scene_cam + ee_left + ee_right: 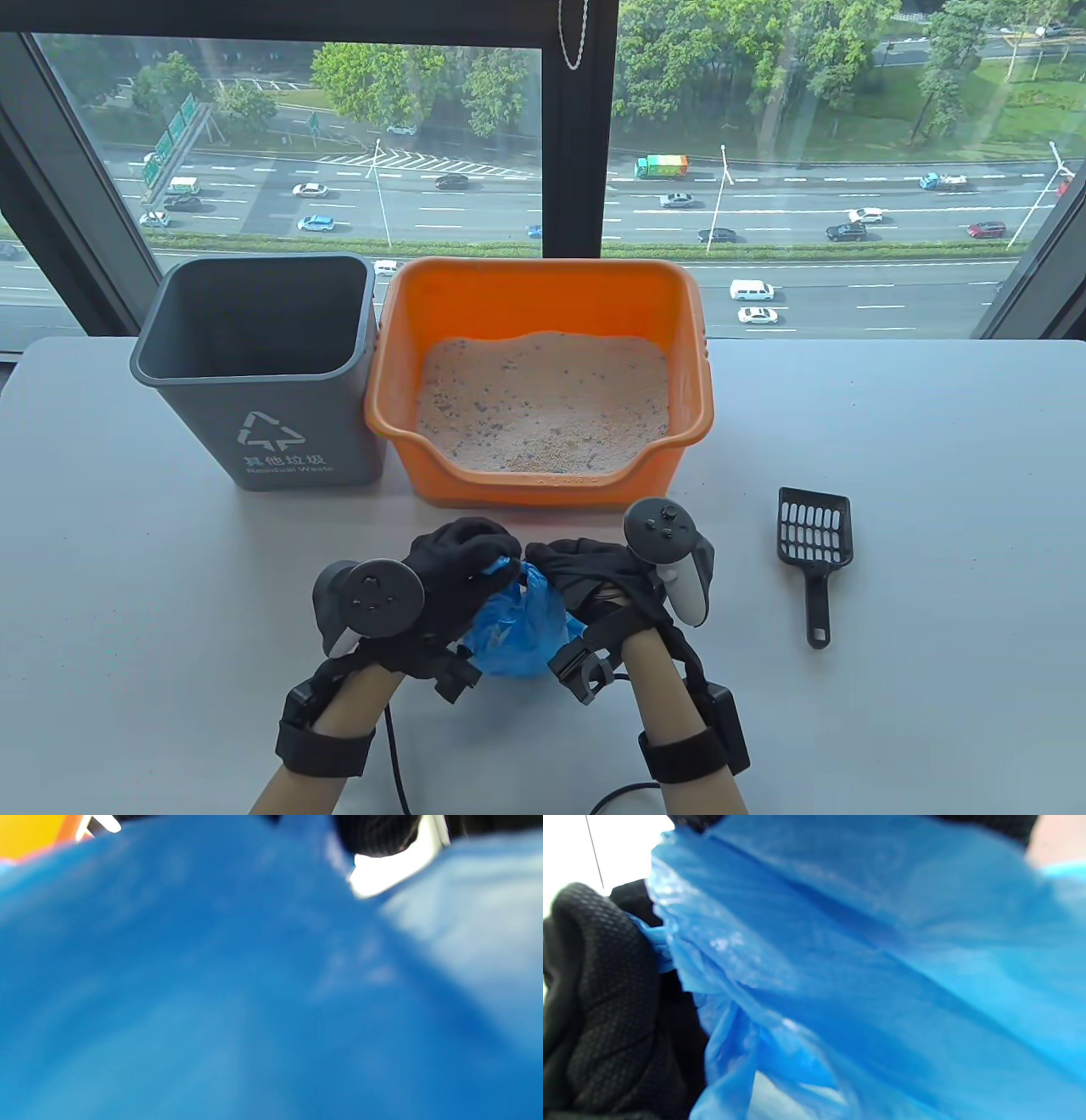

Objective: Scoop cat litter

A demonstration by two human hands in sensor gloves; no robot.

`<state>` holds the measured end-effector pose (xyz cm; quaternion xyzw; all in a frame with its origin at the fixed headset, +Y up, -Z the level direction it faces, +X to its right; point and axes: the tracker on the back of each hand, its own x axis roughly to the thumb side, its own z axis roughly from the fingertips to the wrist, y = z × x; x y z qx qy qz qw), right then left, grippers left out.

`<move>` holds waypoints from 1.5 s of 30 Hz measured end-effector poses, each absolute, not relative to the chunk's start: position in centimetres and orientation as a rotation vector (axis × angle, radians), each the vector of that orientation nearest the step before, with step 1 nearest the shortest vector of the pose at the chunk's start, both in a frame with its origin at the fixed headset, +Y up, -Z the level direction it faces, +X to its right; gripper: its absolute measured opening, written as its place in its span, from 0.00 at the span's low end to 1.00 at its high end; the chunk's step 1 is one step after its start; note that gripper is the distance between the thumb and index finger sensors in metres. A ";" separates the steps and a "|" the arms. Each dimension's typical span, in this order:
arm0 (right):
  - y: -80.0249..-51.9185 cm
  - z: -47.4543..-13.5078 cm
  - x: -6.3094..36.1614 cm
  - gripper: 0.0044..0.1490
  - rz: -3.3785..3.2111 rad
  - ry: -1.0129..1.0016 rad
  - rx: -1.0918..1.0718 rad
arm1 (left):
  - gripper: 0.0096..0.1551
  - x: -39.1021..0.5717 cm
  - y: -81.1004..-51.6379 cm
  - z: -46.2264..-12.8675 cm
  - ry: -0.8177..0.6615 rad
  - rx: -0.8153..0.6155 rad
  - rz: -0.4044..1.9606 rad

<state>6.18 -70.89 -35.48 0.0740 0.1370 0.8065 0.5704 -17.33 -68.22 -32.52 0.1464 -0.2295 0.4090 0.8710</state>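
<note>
Left hand (454, 569): curled on the blue bag (517, 632) — top edge pinched.
Right hand (594, 577): bag gripped from the other side.
Litter box (543, 289): orange, litter-filled, beside grey bin (254, 373).
Scoop (814, 543): laid on tabletop (933, 594) — right, untouched.

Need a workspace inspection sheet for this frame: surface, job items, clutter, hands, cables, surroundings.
Surface: white table, no spills seen.
Job's things: orange litter box holding litter; grey bin touching or nearly touching its left side; black scoop lying flat, untouched, right of the hands; blue plastic bag bunched between the hands.
Clutter: nothing seen.
Grippers: left hand and right hand both grip the bag.
Cables: black cable at the near edge, by the wrists.
Surroundings: window behind the table, road and trees outside.
</note>
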 end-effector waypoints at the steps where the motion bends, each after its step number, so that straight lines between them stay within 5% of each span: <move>1: -70.7 -35.4 6.2 0.21 1.894 0.315 0.173 | 0.16 -17.7 -68.5 -32.7 -0.444 0.285 0.915; 8: -69.9 -34.8 6.6 0.19 2.235 0.231 0.071 | 0.15 -20.7 -70.3 -34.0 -0.135 0.232 0.951; 15: -73.2 -35.6 9.7 0.20 2.387 0.334 -0.136 | 0.15 -23.8 -73.0 -35.1 0.051 0.160 0.858; 24: -72.9 -35.2 10.1 0.20 2.364 0.263 -0.156 | 0.16 -23.2 -72.1 -34.8 -0.024 0.160 0.761; 29: -72.4 -34.8 9.6 0.21 2.310 0.265 -0.109 | 0.50 -19.1 -70.6 -33.8 -0.293 0.127 0.644; 35: -71.2 -33.7 9.1 0.22 2.247 0.229 -0.017 | 0.65 -12.6 -72.6 -33.1 -0.422 -0.362 0.191; 41: -69.5 -32.7 8.5 0.22 2.238 0.167 0.063 | 0.59 -12.0 -74.7 -33.0 -0.377 -0.390 0.156; 45: -68.9 -32.2 8.0 0.23 2.306 0.113 0.074 | 0.40 -11.5 -75.1 -32.9 -0.355 -0.327 0.153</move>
